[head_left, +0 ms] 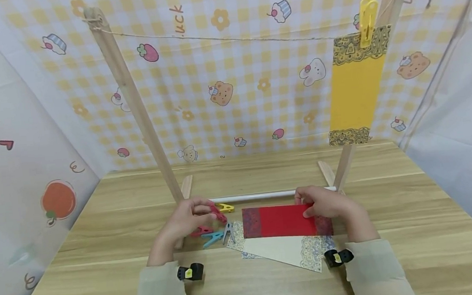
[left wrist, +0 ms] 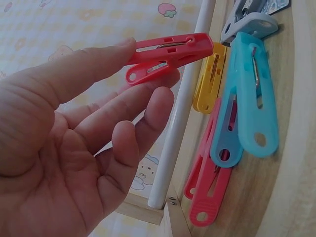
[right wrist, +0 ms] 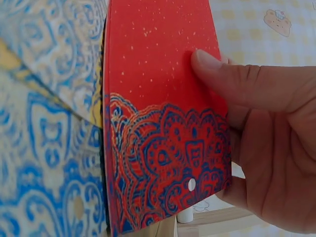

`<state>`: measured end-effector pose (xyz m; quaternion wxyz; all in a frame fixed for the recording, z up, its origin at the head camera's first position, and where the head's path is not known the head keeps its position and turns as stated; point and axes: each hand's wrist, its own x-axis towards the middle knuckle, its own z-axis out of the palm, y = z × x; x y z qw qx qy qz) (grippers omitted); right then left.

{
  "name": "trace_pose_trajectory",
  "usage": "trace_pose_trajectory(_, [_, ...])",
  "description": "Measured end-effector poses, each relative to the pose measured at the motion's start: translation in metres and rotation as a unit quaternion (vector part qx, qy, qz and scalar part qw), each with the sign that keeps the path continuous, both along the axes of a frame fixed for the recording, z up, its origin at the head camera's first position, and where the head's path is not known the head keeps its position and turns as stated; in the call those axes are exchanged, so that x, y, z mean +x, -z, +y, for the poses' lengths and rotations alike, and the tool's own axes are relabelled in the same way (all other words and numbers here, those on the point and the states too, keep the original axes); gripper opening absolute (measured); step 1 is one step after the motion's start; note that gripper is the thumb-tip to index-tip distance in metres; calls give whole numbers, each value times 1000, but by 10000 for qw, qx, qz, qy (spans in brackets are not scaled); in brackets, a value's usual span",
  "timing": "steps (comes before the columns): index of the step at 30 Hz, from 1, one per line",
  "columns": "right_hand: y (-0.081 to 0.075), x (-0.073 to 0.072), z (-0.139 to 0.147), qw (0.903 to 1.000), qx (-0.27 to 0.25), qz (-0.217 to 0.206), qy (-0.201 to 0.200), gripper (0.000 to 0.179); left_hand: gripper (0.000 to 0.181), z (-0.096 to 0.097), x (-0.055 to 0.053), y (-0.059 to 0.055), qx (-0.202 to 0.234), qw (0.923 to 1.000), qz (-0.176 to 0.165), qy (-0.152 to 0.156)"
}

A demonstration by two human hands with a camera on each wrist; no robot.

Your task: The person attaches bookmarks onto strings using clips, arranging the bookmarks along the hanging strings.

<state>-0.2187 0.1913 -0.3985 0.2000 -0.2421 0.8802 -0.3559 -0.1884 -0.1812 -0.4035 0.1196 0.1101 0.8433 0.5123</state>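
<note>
My left hand (head_left: 195, 216) pinches a red clothespin (left wrist: 173, 49) between thumb and fingertips, just above the table. Below it lie another red clothespin (left wrist: 210, 192), a light blue one (left wrist: 256, 98), a yellow one (left wrist: 210, 81) and a grey one (head_left: 228, 232). My right hand (head_left: 322, 201) grips the long edge of a red card (head_left: 286, 221) near its right end, thumb on the front. Blue and gold lace patterns the card's ends, and the right wrist view shows a small hole (right wrist: 191, 184). A cream card (head_left: 278, 249) with lace ends lies beneath, over a blue-patterned one (head_left: 251, 255).
A wooden frame with left post (head_left: 135, 104) and right post (head_left: 392, 7) carries a thin string (head_left: 226, 38). From it hangs a yellow card (head_left: 355, 92), held by a yellow clothespin (head_left: 367, 23). A white rod (head_left: 261, 196) joins the posts low down. Checked cloth (head_left: 250, 118) covers the back.
</note>
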Motion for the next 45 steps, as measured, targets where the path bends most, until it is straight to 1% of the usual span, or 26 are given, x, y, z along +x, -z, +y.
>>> trace_pose_trajectory(4, [-1, -1, 1, 9997, -156, -33, -190, 18, 35, 1, 0, -1, -100, 9999, 45, 5])
trace_pose_trajectory(8, [-3, -2, 3, 9985, -358, 12, -416, 18, 33, 2, 0, -2, -43, 10000, 83, -33])
trace_pose_trajectory(12, [-4, -2, 4, 9976, -484, -52, -487, 19, 30, 2, 0, -3, -24, 9998, 155, -88])
trace_pose_trajectory(16, [-6, -3, 4, 9971, -569, -195, -459, 19, 32, 2, 0, -4, -97, 9996, 247, -90])
trace_pose_trajectory(19, [-8, -3, 5, 9965, -677, -240, -434, 18, 36, 2, 0, -4, -63, 9994, 313, -125])
trace_pose_trajectory(21, [-9, -3, 4, 9961, -740, -183, -435, 17, 36, 2, 0, -5, -49, 9992, 359, -142])
trace_pose_trajectory(24, [-11, -3, 5, 9962, -752, -48, -426, 17, 33, 3, 0, -7, -19, 9992, 326, -223])
trace_pose_trajectory(28, [-12, -3, 5, 9958, -812, 21, -423, 18, 28, 6, 1, -7, 120, 9993, 285, -206])
trace_pose_trajectory(33, [-12, -3, 6, 9948, -923, 106, -408, 17, 25, 7, 1, -9, 335, 9988, 339, -136])
trace_pose_trajectory(40, [-16, -2, 6, 9954, -884, 261, -252, 16, 26, 9, 2, -12, 356, 9983, 407, -226])
trace_pose_trajectory(45, [-19, -1, 7, 9946, -942, 387, -177, 17, 28, 11, 3, -14, 348, 9971, 587, -341])
